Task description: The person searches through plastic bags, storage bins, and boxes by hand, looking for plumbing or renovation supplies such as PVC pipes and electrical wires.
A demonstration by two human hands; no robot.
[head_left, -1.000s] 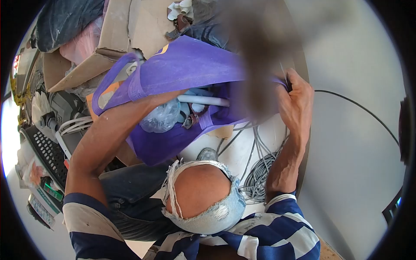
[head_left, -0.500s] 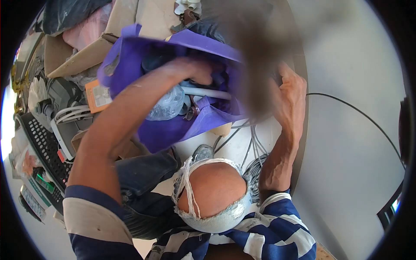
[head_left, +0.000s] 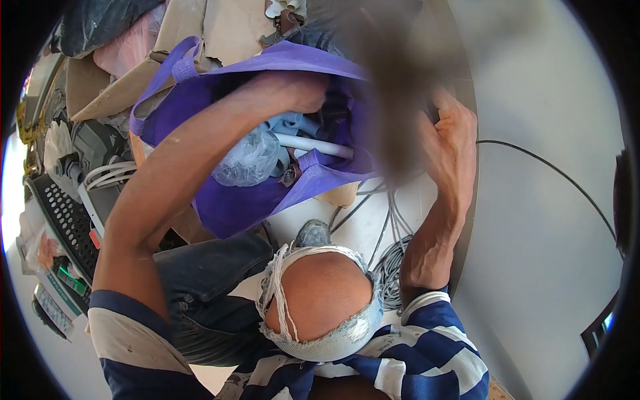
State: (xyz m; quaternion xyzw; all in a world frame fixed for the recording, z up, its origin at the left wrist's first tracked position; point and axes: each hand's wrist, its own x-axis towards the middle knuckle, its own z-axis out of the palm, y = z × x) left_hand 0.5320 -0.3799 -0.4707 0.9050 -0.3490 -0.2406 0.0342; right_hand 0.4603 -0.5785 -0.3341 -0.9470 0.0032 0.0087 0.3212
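In the head view, the left hand [head_left: 293, 90] is now reaching deeper into the purple bag [head_left: 267, 200] than a moment ago, its fingers hidden, grip unclear, while the right hand [head_left: 450, 143] is still pinching the bag's rim open above the floor cables [head_left: 393, 267].

1. Left arm is stretched out long and bare, forearm angled up to the left hand [head_left: 303, 90], which sits curled with its knuckles up and its fingertips tucked out of sight.
2. Right hand [head_left: 453, 137] is up on the other side, fingers bent over in a pinchy grip, back of the hand facing the camera. A blur covers its fingertips.
3. Right forearm runs straight down from that hand to a bent elbow.
4. Striped sleeves end above both elbows; one bare knee is raised below and between the hands.
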